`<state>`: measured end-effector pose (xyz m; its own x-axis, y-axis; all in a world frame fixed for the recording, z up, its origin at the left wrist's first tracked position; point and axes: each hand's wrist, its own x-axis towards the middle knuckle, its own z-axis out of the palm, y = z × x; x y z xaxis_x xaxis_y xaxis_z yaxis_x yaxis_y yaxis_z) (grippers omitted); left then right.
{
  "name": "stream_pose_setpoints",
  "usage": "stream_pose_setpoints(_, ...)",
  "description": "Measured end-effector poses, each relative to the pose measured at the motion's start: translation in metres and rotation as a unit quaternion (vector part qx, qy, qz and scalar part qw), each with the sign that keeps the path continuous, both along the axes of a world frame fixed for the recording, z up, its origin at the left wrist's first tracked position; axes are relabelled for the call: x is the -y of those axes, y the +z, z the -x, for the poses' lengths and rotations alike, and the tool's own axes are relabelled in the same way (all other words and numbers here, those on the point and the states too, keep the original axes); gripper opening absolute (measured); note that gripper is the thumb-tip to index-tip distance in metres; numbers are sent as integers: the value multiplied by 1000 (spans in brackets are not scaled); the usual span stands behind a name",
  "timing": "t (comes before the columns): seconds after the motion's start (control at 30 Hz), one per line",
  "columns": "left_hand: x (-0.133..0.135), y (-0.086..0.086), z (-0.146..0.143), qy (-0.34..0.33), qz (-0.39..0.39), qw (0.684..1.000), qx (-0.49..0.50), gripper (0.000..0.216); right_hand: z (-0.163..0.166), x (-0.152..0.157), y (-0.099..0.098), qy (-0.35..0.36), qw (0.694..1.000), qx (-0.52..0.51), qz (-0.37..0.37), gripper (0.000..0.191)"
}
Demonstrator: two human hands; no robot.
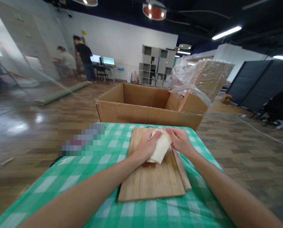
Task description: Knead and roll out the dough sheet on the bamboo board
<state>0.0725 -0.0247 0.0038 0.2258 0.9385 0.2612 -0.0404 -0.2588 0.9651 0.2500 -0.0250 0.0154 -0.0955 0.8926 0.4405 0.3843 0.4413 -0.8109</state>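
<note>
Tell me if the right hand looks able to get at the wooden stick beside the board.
Probably yes: the wooden stick lies beside the board, its near end uncovered. The right hand is close by, but would likely have to release the pale sheet first.

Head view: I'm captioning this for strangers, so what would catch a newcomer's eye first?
Probably the pale, dough-like sheet, held between the left hand and right hand over a wooden board. Next, perhaps the vivid green-and-white checked tablecloth beneath the board, then the big open cardboard box just beyond it, with clear plastic wrap at its right end.
</note>
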Motion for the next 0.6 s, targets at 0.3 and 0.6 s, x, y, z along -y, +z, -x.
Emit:
stream_pose_setpoints(0.3, 5, -3, 2, 1, -73, 996, -49, 45, 12, 11, -6, -14, 993, 112, -32, 59)
stream_pose_setpoints(0.6, 5, -9, 6, 3, -103, 992, -73, 39, 11, 14, 4, -1, 989, 147, -8, 58)
